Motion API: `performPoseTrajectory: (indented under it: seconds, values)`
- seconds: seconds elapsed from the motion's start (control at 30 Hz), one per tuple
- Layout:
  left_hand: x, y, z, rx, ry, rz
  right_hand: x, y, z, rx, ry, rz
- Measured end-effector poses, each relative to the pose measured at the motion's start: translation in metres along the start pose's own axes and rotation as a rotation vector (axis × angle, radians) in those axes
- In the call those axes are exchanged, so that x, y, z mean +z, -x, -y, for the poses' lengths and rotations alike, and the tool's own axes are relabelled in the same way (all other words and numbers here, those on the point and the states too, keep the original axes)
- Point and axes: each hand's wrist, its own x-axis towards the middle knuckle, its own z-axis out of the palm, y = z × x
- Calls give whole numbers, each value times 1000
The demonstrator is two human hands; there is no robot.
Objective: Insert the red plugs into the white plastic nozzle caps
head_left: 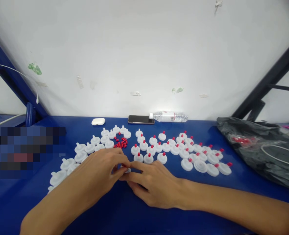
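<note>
My left hand and my right hand meet at the middle of the blue table, fingertips pinched together around a white disc. Only a sliver of this disc shows between the fingers; its tip is hidden. Left of my hands lie several white discs with bare stems. Several white discs with red caps stand to the right. Behind my left fingers is a small pile of loose red caps.
Along the wall lie a white earbud case, a phone and a clear bottle. A dark plastic bag with a packet of red pieces rests at the right. The blue tabletop extends toward me.
</note>
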Motion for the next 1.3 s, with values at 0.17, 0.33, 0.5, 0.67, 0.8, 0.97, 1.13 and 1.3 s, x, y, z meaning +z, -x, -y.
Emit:
performPoseTrajectory:
  seconds: [0.17,0.33,0.5,0.67,0.8,0.97,1.13,1.3]
  values:
    - [0,3,-3,7,-52,7,-2,1,1,6,-6,15]
    - [1,1,0,-31,-97,8,-6,1,4,15,-10,27]
    - [3,-1,7,-50,-104,0,-6,1,4,34,0,16]
    - [3,-4,12,-62,-120,29,-1,0,4,48,-38,-28]
    - [0,-5,13,-68,-162,48,-3,0,5,113,-94,-19]
    - [-2,9,6,0,-136,-162,-12,-4,4,343,-458,-123]
    - [6,16,-12,163,-185,-191,-15,-8,-6,379,-865,5]
    - [7,11,-23,208,-160,-199,-15,-10,-13,293,-1095,31]
